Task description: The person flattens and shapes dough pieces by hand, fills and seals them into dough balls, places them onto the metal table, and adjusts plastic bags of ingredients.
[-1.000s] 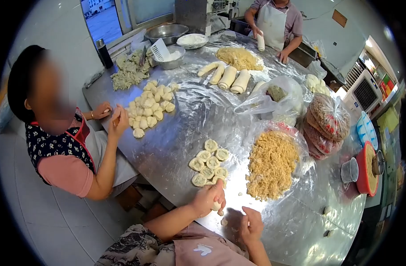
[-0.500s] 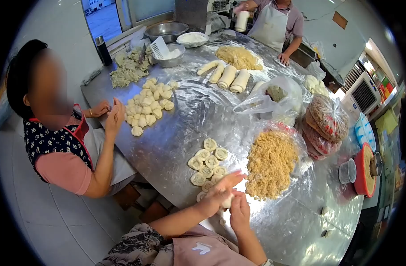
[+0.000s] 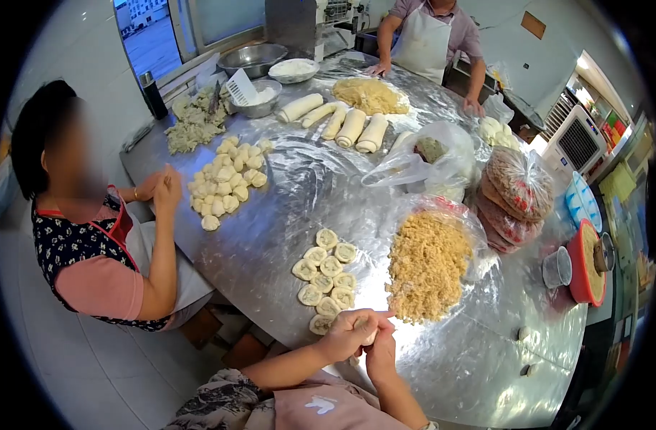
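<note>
My left hand (image 3: pixel 347 336) is closed around a small piece of pale dough (image 3: pixel 370 337), which shows only in part between the fingers. Against its other side, my right hand (image 3: pixel 380 355) grips the same piece with bent fingers. Both hands are held together over the near edge of the steel table (image 3: pixel 471 373). Just beyond them lie several flattened dough rounds (image 3: pixel 331 266) with hollowed, greenish middles. A heap of golden crumbly filling (image 3: pixel 430 261) sits on a plastic sheet, beyond my right hand.
At left, a person (image 3: pixel 106 236) works beside a pile of dough pieces (image 3: pixel 227 175). Another person (image 3: pixel 435 43) stands at the far side behind several dough rolls (image 3: pixel 352 127). Bagged filling (image 3: pixel 518 186), a clear cup (image 3: pixel 557 268) and a red basin (image 3: pixel 585 272) line the right side.
My left fingers have gone from stretched out to curled round the dough. The far person has set down a dough roll, now lying left of the others, and rests both hands on the table.
</note>
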`<act>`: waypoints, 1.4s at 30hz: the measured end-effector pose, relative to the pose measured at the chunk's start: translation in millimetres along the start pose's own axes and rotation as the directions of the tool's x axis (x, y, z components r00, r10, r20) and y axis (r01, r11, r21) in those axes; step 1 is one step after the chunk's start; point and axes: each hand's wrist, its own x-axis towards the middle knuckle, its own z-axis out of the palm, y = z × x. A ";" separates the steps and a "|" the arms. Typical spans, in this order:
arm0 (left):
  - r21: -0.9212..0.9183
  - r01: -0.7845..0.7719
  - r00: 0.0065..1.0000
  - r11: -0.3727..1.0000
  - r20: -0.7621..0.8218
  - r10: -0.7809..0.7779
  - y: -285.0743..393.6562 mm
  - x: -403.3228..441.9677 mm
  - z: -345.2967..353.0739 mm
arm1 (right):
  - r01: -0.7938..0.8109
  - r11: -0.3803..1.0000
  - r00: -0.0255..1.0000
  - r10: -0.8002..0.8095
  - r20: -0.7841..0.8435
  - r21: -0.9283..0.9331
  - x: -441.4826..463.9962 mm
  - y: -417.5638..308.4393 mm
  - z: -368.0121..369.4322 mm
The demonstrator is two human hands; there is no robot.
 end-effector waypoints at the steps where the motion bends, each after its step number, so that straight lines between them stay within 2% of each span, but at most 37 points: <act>1: 0.017 -0.052 0.998 0.998 -0.016 0.053 -3.2 2.3 -0.7 | 0.085 0.991 0.996 -0.086 -0.005 -0.102 -0.6 -0.2 1.2; 2: 0.012 -0.061 0.998 0.998 -0.020 0.061 -4.3 1.7 -1.4 | 0.166 0.965 0.986 -0.169 0.000 -0.202 -1.1 0.3 2.1; 3: 0.008 -0.069 0.997 0.998 -0.024 0.069 -5.1 1.0 -2.1 | 0.228 0.887 0.968 -0.250 -0.002 -0.402 0.5 1.1 2.5; 4: 0.003 -0.078 0.997 0.997 -0.028 0.078 -3.5 0.6 -2.0 | 0.164 0.939 0.984 -0.177 -0.014 -0.301 -0.2 1.1 0.4; 6: -0.155 -0.071 0.997 0.985 -0.051 0.064 5.2 -2.7 6.9 | 0.027 0.995 1.000 -0.028 -0.014 -0.093 -2.6 0.2 -7.8; 7: -0.113 -0.210 0.977 0.971 -0.050 0.206 10.5 -0.3 8.3 | -0.068 0.990 0.997 0.071 -0.024 0.121 -1.9 4.9 -10.9; 9: -0.091 0.004 0.999 0.996 0.032 -0.001 12.3 -3.2 2.3 | -0.180 0.977 0.984 0.176 0.040 0.117 -3.8 2.4 -10.5; 11: -0.068 0.066 0.997 0.996 0.055 -0.062 10.2 -4.9 -1.9 | -0.264 0.958 0.963 0.254 0.088 0.116 -5.2 11.2 -15.9; 12: -0.055 0.097 0.993 0.994 0.066 -0.093 9.1 -5.8 -4.0 | -0.108 0.994 0.991 0.110 0.079 -0.034 -3.7 15.7 -16.7; 14: 0.020 0.000 0.999 1.000 0.046 -0.001 -6.3 -2.8 -9.1 | 0.213 0.923 0.975 -0.178 0.133 -0.321 -3.3 24.3 -17.7; 15: 0.078 -0.051 0.998 0.996 0.037 0.048 -7.1 -1.1 -9.2 | 0.146 0.885 0.988 -0.111 0.104 -0.443 -3.9 22.7 -17.7; 18: 0.047 -0.162 0.986 0.986 0.040 0.160 -2.7 -0.8 -2.2 | 0.128 0.964 0.991 -0.136 -0.017 -0.235 -4.1 8.2 -7.1; 19: -0.066 -0.113 0.993 0.991 0.017 0.114 -2.2 -2.6 0.6 | -0.040 0.989 0.998 0.032 -0.058 -0.144 -6.5 -0.9 -7.1; 20: -0.181 -0.068 0.998 0.981 -0.005 0.068 -1.6 -4.4 3.3 | -0.079 0.991 0.997 0.078 -0.017 -0.107 -6.8 -0.7 -8.7; 22: -0.071 -0.180 0.981 0.981 -0.086 0.174 4.5 -1.2 14.1 | -0.152 0.988 0.985 0.155 0.072 -0.039 -9.2 9.3 -15.1; 23: -0.030 -0.016 1.000 0.999 0.014 0.016 -1.4 -3.4 4.8 | -0.073 0.996 0.991 0.078 0.107 -0.055 -8.5 16.8 -15.3; 24: 0.043 0.137 0.983 0.990 0.113 -0.142 -4.6 -5.4 -3.5 | -0.079 0.994 0.992 0.085 0.091 -0.074 -7.9 19.5 -15.9; 25: 0.044 0.094 0.988 0.995 0.123 -0.099 -9.4 -3.7 -2.5 | -0.085 0.992 0.993 0.092 0.077 -0.093 -7.6 22.4 -17.4; 26: 0.041 0.146 0.977 0.988 0.150 -0.151 -10.4 -5.8 -3.3 | -0.090 0.990 0.993 0.097 0.061 -0.112 -7.2 23.5 -18.5; 27: 0.042 0.198 0.963 0.979 0.176 -0.202 -6.8 -7.4 -2.8 | -0.193 0.977 0.981 0.194 -0.002 -0.089 -8.1 15.9 -17.2; 29: -0.005 0.255 0.945 0.967 0.214 -0.248 -16.0 -11.2 -3.1 | -0.224 0.971 0.972 0.229 -0.048 0.088 -11.9 26.1 -34.4; 30: 0.034 0.121 0.984 0.992 0.124 -0.125 -14.3 -10.5 -3.1 | -0.241 0.955 0.964 0.256 -0.069 0.174 -13.8 27.3 -44.4; 31: 0.103 -0.008 1.000 0.995 0.027 0.005 -12.5 -9.9 -3.1 | -0.250 0.934 0.921 0.311 -0.233 0.256 -17.2 22.9 -54.6; 32: 0.192 -0.117 0.989 0.975 -0.067 0.132 -10.7 -9.3 -2.9 | -0.164 0.884 0.897 0.319 -0.307 0.439 -20.3 28.4 -80.0; 34: 0.481 -0.072 0.950 0.874 -0.234 0.207 -16.0 -12.8 -34.9 | 0.122 0.800 0.842 0.230 -0.488 0.588 -26.2 14.3 -123.5; 35: 0.631 -0.028 0.884 0.775 -0.347 0.314 -13.3 -16.6 -47.6 | 0.280 0.753 0.920 -0.034 -0.390 0.595 -35.7 31.6 -175.1; 36: 0.754 0.048 0.798 0.655 -0.423 0.429 -7.3 -16.8 -61.5 | 0.378 0.724 0.841 -0.010 -0.540 0.576 -41.3 23.3 -196.8; 37: 0.788 0.116 0.731 0.605 -0.480 0.485 -6.8 -17.3 -78.3 | 0.479 0.696 0.737 0.013 -0.676 0.535 -46.1 15.1 -210.4; 38: 0.810 0.190 0.659 0.555 -0.524 0.539 -8.8 -18.2 -93.8 | 0.469 0.715 0.717 0.034 -0.696 0.518 -48.2 10.4 -220.5; 40: 0.825 0.360 0.615 0.436 -0.561 0.553 -14.9 -18.6 -115.3 | 0.455 0.749 0.673 0.065 -0.736 0.482 -46.4 0.0 -226.1; 41: 0.819 0.439 0.594 0.371 -0.574 0.564 -16.9 -17.7 -121.5 | 0.338 0.880 0.636 0.049 -0.770 0.335 -39.5 3.1 -215.7; 42: 0.801 0.503 0.613 0.324 -0.595 0.520 -20.2 -17.2 -123.9 | 0.173 0.971 0.692 -0.001 -0.722 0.165 -34.9 11.0 -204.5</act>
